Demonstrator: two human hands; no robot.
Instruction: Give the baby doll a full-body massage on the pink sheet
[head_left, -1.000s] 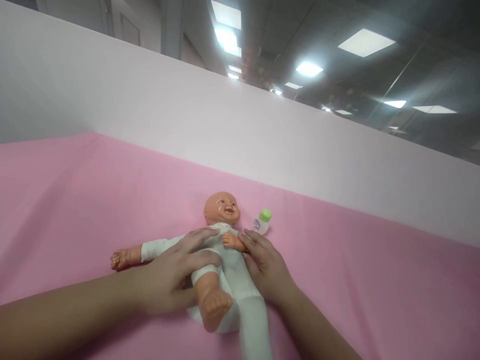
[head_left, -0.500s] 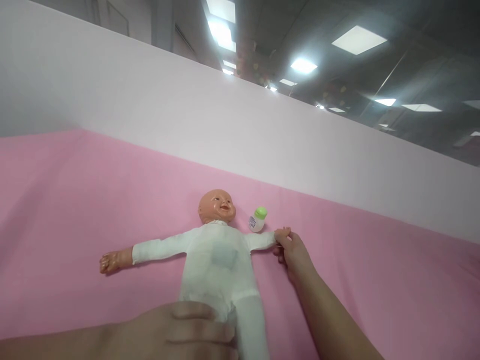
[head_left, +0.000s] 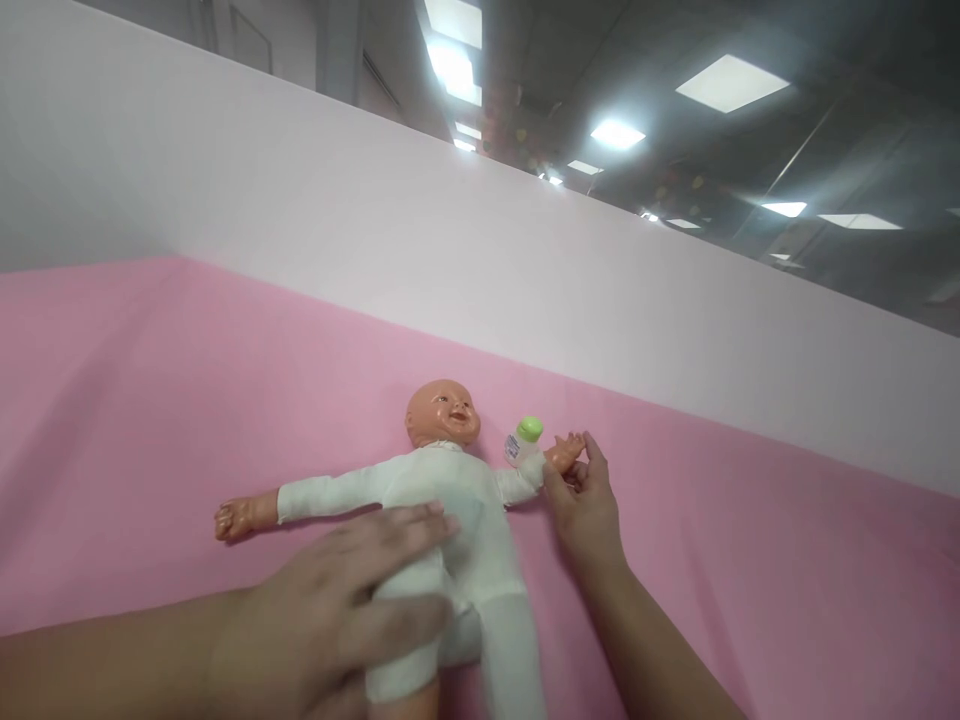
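A baby doll (head_left: 487,560) with a white cloth body lies on its back, its bare head pointing away from me. My left hand (head_left: 352,590) is over the doll's hip and upper leg, fingers stretched out and a little blurred by motion. On the right, my right hand (head_left: 589,500) has its fingers around the doll's arm near the wrist, and the doll's small plastic hand (head_left: 566,452) shows above them. Beside that arm stands a small clear bottle with a green cap (head_left: 529,432), its lower part partly behind the doll's sleeve.
Pink cloth (head_left: 750,560) covers the surface under the doll. A white partition (head_left: 420,240) rises along the far side. The doll's other arm (head_left: 322,495) reaches out to the left.
My left hand has moved up from the lower leg area toward the doll's belly. My right hand has shifted, and the doll's arm is bent upward, closer to the bottle.
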